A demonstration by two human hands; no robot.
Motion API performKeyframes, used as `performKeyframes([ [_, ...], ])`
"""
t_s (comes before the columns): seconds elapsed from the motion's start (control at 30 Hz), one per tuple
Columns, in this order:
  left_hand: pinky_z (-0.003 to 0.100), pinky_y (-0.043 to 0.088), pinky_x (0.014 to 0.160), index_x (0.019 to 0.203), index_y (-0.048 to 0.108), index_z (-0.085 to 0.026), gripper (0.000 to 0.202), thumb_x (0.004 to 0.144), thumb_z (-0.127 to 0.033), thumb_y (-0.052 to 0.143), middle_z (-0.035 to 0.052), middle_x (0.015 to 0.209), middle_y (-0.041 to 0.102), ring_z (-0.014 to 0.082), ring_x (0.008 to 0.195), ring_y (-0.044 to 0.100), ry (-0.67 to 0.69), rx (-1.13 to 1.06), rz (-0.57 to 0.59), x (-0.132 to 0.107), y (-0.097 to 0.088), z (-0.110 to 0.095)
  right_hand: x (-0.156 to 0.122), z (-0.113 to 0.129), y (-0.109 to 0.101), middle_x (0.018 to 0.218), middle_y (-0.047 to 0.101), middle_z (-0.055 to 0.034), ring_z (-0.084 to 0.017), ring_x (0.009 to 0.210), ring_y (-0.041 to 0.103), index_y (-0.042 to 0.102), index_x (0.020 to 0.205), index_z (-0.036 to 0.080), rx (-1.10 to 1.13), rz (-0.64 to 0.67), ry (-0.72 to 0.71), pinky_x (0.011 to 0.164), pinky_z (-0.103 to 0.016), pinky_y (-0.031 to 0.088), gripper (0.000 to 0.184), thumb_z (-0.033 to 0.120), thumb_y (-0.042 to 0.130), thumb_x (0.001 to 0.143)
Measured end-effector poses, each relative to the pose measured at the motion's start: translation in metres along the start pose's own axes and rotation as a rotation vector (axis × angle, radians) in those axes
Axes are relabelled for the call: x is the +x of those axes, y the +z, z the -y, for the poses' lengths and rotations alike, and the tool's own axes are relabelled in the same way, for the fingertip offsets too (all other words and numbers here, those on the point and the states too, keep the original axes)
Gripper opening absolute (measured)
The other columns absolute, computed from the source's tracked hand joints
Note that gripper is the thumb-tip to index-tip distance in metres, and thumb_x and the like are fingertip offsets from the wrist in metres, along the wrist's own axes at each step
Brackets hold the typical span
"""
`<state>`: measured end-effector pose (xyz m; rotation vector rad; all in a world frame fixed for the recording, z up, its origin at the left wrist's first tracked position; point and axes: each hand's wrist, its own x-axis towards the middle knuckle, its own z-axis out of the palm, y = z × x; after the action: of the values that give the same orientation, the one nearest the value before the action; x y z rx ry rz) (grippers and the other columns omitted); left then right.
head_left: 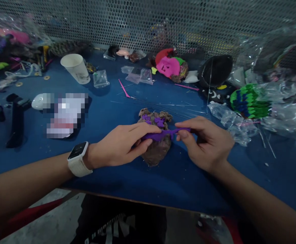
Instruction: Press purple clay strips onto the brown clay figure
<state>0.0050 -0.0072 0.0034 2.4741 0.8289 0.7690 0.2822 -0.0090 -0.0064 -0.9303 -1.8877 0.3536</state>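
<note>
A strip of purple clay [163, 133] is stretched between my two hands above the blue table [127, 176]. My left hand [124, 144], with a white watch on its wrist, pinches the strip's left end. Its right end is pinched in the thumb and fingers of my right hand [205, 142]. Right behind and under the strip lies a brownish lump of mixed clay [156, 149] with purple bits on top.
A white paper cup [76, 68] stands at the back left, small plastic bags [101, 78] beside it. A pink clay figure [168, 66], a green-and-blue striped piece [249, 101] and crumpled plastic wrap [233, 123] lie to the right. Black tools [16, 120] lie left. A perforated metal wall closes the back.
</note>
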Motion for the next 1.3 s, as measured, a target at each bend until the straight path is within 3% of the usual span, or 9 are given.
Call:
performKeyframes([
  [0.23,0.033,0.064,0.097,0.151,0.06,-0.02,0.034,0.118,-0.026,0.052,0.0117,0.132,0.078,0.022,0.118,0.077,0.035,-0.097,0.022,0.001,0.004,0.002,-0.005,0.015,0.006,0.099,0.088,-0.0021,-0.016,0.076,0.081,0.084,0.12,0.027,0.214,0.234,-0.062,0.066,-0.025,0.065,0.019,0.021,0.084,0.102],
  [0.4,0.029,0.059,0.085,0.136,0.066,-0.021,0.033,0.123,-0.042,0.045,0.008,0.113,0.078,0.0187,0.097,0.075,0.092,-0.131,0.133,0.002,0.002,0.001,-0.007,0.017,0.005,0.094,0.088,0.0007,-0.014,0.075,0.083,0.082,0.114,0.027,0.167,0.311,-0.12,0.07,-0.023,0.066,0.011,0.021,0.082,0.105],
  [0.5,0.027,0.052,0.075,0.117,0.068,-0.021,0.035,0.125,-0.039,0.039,0.0043,0.1,0.075,0.0157,0.085,0.069,0.123,-0.044,0.109,0.002,0.0,-0.001,-0.008,0.019,0.003,0.091,0.086,-0.0012,-0.017,0.072,0.082,0.08,0.11,0.026,0.175,0.211,-0.07,0.063,-0.026,0.065,0.008,0.021,0.08,0.105],
  [0.67,0.028,0.04,0.062,0.1,0.062,-0.021,0.042,0.125,-0.037,0.033,0.0002,0.084,0.065,0.0136,0.07,0.057,0.185,0.057,0.087,0.001,-0.003,-0.001,-0.002,0.016,-0.002,0.088,0.078,0.0011,-0.014,0.055,0.07,0.078,0.122,0.03,0.335,-0.142,0.205,0.049,-0.028,0.059,0.013,0.025,0.073,0.111],
  [0.77,0.029,0.035,0.058,0.088,0.057,-0.021,0.048,0.124,-0.046,0.038,-0.0015,0.076,0.058,0.0129,0.063,0.05,0.205,0.053,0.094,0.001,-0.005,0.0,0.005,0.009,-0.003,0.082,0.075,0.0019,-0.013,0.051,0.066,0.08,0.123,0.03,0.342,-0.176,0.232,0.044,-0.027,0.056,0.013,0.03,0.072,0.113],
  [0.87,0.03,0.031,0.056,0.085,0.056,-0.021,0.047,0.123,-0.046,0.042,-0.0018,0.073,0.058,0.0128,0.062,0.051,0.21,0.084,0.115,0.001,-0.006,0.0,0.004,0.005,-0.001,0.074,0.074,0.0021,-0.011,0.046,0.064,0.082,0.11,0.025,0.298,-0.104,0.19,0.042,-0.024,0.051,0.015,0.036,0.073,0.113],
  [1.03,0.026,0.038,0.061,0.107,0.061,-0.021,0.032,0.125,-0.037,0.039,-0.0022,0.085,0.072,0.0123,0.067,0.063,0.177,0.035,0.189,0.0,-0.003,0.0,-0.003,0.005,-0.003,0.076,0.08,0.0025,-0.012,0.053,0.07,0.079,0.098,0.025,0.071,0.157,-0.019,0.052,-0.024,0.054,0.014,0.036,0.086,0.104],
  [1.17,0.025,0.044,0.067,0.124,0.06,-0.023,0.021,0.121,-0.021,0.039,-0.0001,0.102,0.08,0.0138,0.08,0.074,0.154,0.059,0.197,-0.002,0.0,0.002,-0.002,0.01,-0.006,0.085,0.082,0.003,-0.014,0.07,0.078,0.074,0.108,0.029,0.0,0.284,-0.203,0.063,-0.024,0.059,0.011,0.019,0.078,0.106],
  [1.3,0.026,0.042,0.062,0.12,0.059,-0.023,0.02,0.12,-0.025,0.039,-0.0013,0.091,0.077,0.0147,0.07,0.07,0.022,0.076,0.233,-0.001,-0.001,0.001,-0.001,0.015,-0.006,0.102,0.084,-0.0011,-0.016,0.085,0.081,0.072,0.12,0.029,-0.011,0.339,-0.252,0.071,-0.024,0.063,0.024,0.009,0.064,0.107],
])
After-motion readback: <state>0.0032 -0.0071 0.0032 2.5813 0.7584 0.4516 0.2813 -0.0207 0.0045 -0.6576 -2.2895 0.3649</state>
